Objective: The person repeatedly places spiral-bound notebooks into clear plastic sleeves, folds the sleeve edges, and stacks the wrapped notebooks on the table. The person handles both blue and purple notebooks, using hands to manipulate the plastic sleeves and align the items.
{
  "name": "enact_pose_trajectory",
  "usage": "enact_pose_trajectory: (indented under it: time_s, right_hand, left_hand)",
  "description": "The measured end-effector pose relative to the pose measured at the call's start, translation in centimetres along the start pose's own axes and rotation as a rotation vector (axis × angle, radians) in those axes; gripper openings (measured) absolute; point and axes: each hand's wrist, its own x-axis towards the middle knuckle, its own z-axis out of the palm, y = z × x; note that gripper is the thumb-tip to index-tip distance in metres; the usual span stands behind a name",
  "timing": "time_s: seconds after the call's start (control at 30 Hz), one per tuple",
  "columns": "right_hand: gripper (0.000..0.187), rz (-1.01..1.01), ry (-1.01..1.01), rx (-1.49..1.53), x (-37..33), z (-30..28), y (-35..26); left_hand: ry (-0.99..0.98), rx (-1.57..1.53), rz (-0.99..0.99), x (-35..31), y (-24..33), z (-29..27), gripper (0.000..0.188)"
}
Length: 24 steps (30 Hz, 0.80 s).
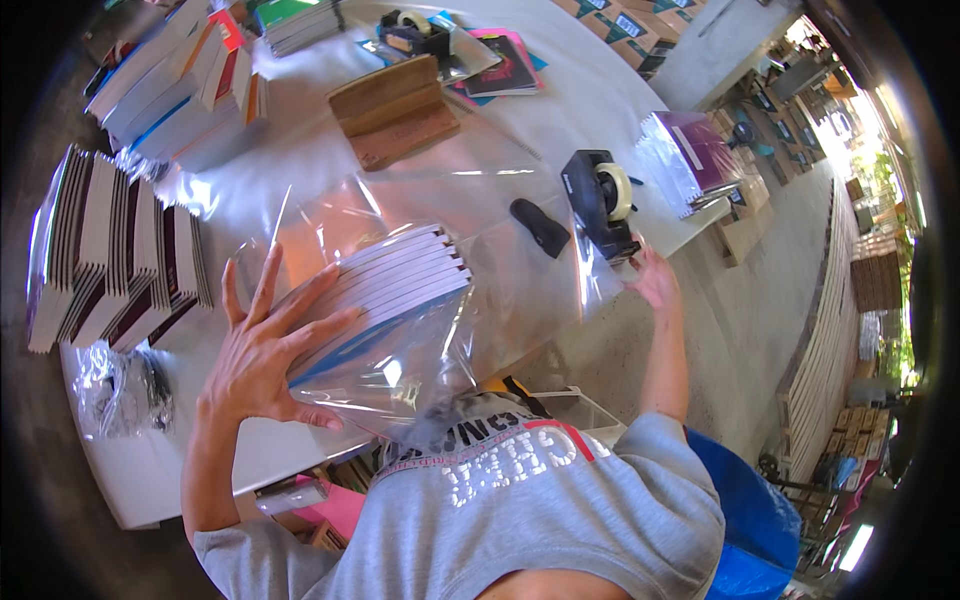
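A: Lying where, the film-covered stack of books?
B: On the white table, at the near edge, sheathed in clear plastic film.
A: Pointing which way?
B: Long axis slanting from near left to far right; notched end toward the far right, blue cover along the near side.
A: And the hands?
B: Well apart. Left hand laid over the stack's left end, fingers splayed. Right hand out at the near end of a black tape dispenser; impossible to tell whether gripping anything.
A: Anything in that dispenser?
B: Yes, a roll of pale tape. Just to the left, a small black object, kind unclear.
A: Other containers?
B: Below the near edge, a white bin, mostly hidden, contents unreadable. Far right, beyond the table, cardboard boxes, insides not visible.
A: Farther out on the table?
B: Far side, a folded brown cardboard piece; left, dark-covered books piled high; far right, a purple-covered stack.
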Motion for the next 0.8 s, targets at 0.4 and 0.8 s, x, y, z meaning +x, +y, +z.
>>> enact_pose_trajectory:
  time_s: [0.4, 0.8]
  right_hand:
    - [0.028, -0.480, -0.523, -0.764, -8.2, 25.4, -13.5]
    - [0.106, -0.657, -0.588, -1.817, -10.6, 39.2, -13.9]
  left_hand:
    - [0.012, -0.026, 0.075, -0.5, -0.7, 0.2, 0.101]
    - [0.057, -0.022, 0.095, -0.9, -1.1, 0.8, 0.102]
